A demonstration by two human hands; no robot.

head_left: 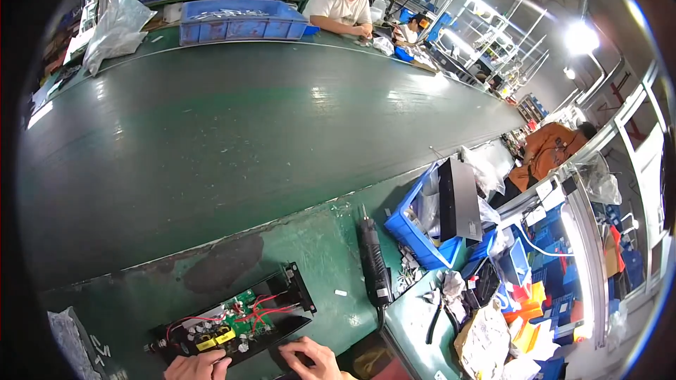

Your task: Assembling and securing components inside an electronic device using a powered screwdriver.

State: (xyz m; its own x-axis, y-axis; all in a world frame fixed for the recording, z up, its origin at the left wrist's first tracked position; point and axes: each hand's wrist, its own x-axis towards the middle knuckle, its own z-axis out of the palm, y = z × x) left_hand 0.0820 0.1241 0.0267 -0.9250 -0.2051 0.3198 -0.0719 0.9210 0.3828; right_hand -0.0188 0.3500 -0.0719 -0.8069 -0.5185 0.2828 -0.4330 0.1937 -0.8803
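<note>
Black casing (287, 319) — green board (248, 312) exposed.

So the open electronics housing (301, 287) sits on the near workbench (310, 236) with its circuit board (248, 312) inside, left hand (198, 366) at the near edge and right hand (310, 357) just off the near right corner. Right of that there's a power screwdriver (373, 257), then a parts bin (417, 241), with pliers (432, 325) in front of the bin. Behind all this runs the conveyor belt (246, 127), and past its far edge you've got a big tub (229, 32) between a plastic bag (116, 32) on the left and a seated worker (341, 7) on the right.
</note>
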